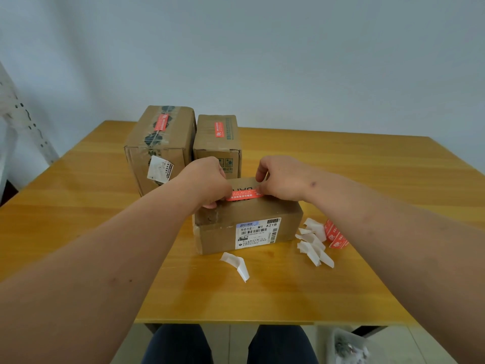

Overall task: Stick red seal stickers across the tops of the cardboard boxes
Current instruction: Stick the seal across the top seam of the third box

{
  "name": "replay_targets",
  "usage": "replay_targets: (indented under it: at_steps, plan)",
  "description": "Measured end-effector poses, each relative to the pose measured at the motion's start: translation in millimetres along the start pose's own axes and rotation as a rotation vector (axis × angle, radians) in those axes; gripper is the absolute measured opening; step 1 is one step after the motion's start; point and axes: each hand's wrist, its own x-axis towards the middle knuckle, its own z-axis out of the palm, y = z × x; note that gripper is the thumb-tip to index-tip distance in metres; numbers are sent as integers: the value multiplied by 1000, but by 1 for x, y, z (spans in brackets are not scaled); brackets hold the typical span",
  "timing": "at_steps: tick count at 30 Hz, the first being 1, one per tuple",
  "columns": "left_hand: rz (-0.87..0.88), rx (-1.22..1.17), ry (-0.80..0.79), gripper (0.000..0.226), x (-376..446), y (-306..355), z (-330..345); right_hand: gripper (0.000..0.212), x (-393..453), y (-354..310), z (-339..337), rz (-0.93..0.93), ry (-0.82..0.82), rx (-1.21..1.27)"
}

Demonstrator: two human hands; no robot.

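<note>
Two hands, left (207,179) and right (278,177), fingers pinched on ends of red rectangular seal sticker (244,194), stretching it flat for laying across top of nearest brown cardboard box (249,222).

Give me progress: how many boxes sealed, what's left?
Done: the two far boxes, left and right, each carry a red seal on top. In hand: left hand and right hand hold a seal across the near box. Left: press it flat; spare seals lie by peeled backings.
</note>
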Motion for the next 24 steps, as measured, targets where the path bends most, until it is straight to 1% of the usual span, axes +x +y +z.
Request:
replay_targets:
  at_steps: [8,12,18,21,24]
  plan:
    - [-8,-2,-7,13,1,0,-1,22,0,0,-1,1,-11,-18]
    - [-3,-5,-7,15,2,-1,-1,23,0,0,-1,1,-16,-10]
    - [3,-25,-13,13,1,-2,0,21,0,1,0,4,-9,-2]
    - [7,-29,-7,15,1,-2,1,21,0,1,0,8,-8,-1]
    - [14,-27,7,21,1,-4,2,21,-1,1,0,4,-9,4]
